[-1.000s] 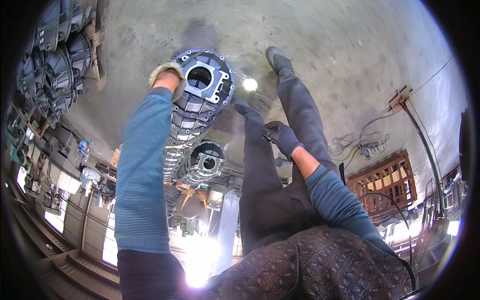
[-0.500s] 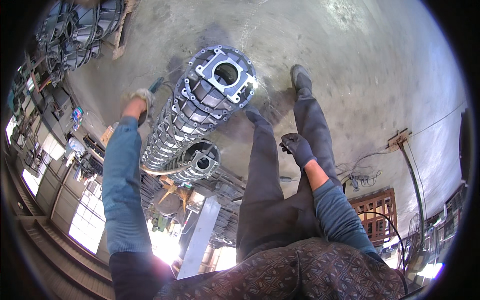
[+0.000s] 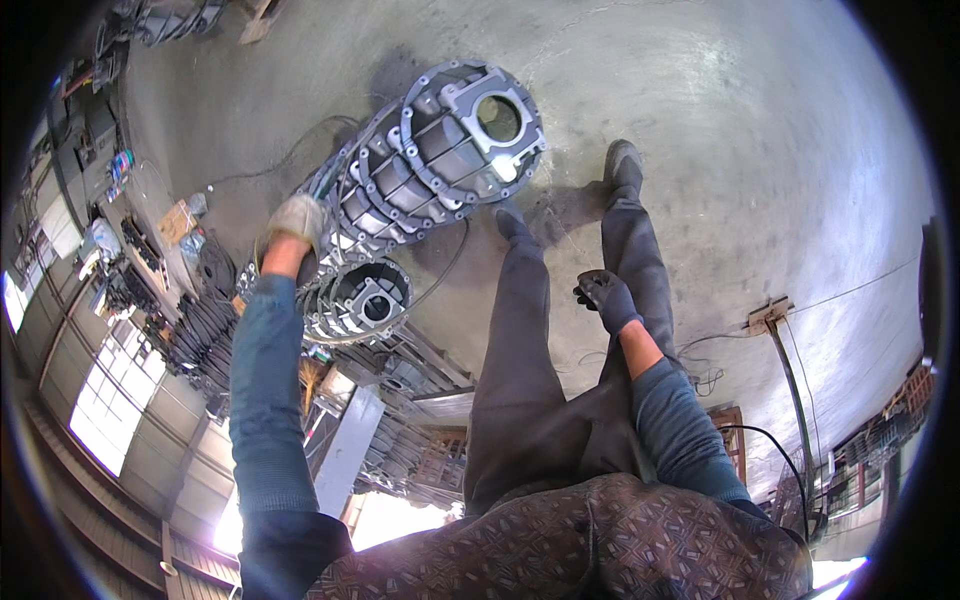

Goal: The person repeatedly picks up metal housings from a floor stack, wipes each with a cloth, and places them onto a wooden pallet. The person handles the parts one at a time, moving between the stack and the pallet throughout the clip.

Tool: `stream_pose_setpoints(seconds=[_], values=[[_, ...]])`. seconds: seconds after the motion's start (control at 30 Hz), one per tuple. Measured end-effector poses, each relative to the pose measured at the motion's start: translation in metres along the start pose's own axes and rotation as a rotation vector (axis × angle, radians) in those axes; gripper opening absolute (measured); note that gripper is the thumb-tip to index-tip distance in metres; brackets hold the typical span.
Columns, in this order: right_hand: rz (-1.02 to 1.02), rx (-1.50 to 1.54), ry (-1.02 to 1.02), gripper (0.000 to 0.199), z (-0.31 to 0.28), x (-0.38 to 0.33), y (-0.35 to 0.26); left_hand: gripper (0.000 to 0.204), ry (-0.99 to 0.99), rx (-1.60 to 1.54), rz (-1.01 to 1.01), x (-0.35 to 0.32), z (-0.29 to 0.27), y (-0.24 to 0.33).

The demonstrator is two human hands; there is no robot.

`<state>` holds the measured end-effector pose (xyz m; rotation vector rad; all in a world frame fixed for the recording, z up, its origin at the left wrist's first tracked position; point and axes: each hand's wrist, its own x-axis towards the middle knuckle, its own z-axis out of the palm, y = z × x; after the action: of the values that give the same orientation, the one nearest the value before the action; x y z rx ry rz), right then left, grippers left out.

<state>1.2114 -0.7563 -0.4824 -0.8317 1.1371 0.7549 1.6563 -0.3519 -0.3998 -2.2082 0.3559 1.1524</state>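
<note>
Ribbed grey metal housings (image 3: 432, 150), flanged and round-mouthed, stand stacked on smooth concrete floor (image 3: 720, 150) beside my pale-gloved left hand (image 3: 296, 222). Its fingers are hidden, so I can't tell their state. My dark-gloved right hand (image 3: 607, 296) curls inward; I can't tell whether its fingers meet.

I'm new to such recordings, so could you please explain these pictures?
No machine here: a person works with a pale-gloved left hand and a dark-gloved right hand. Each picture comes from one fisheye camera on the person's head, looking down, so edges bend. On the floor, grey metal housings stand in a stack, with a second stack nearby. The left hand is beside the first stack; anything held is unclear. The right hand, half curled in front of the right leg, holds nothing visible.
</note>
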Motion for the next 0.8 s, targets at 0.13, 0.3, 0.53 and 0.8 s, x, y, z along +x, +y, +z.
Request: stream_pose_setpoints(seconds=[0.13, 0.3, 0.53, 0.8], values=[[0.039, -0.069, 0.020, 0.020, 0.020, 0.004, 0.011, 0.024, -0.097, -0.139, 0.071, -0.106, 0.038, -0.023], [0.069, -0.172, 0.070, 0.019, 0.042, 0.000, 0.017, 0.036, -0.196, -0.362, -0.169, -0.159, 0.068, 0.007], [-0.052, -0.314, 0.041, 0.024, 0.065, 0.030, 0.012, 0.027, -0.160, -0.652, -0.029, -0.142, 0.080, 0.004], [-0.691, -0.979, 0.177, 0.045, 0.096, 0.180, -0.069, 0.041, -0.371, -0.981, -0.349, -0.195, 0.178, -0.006]])
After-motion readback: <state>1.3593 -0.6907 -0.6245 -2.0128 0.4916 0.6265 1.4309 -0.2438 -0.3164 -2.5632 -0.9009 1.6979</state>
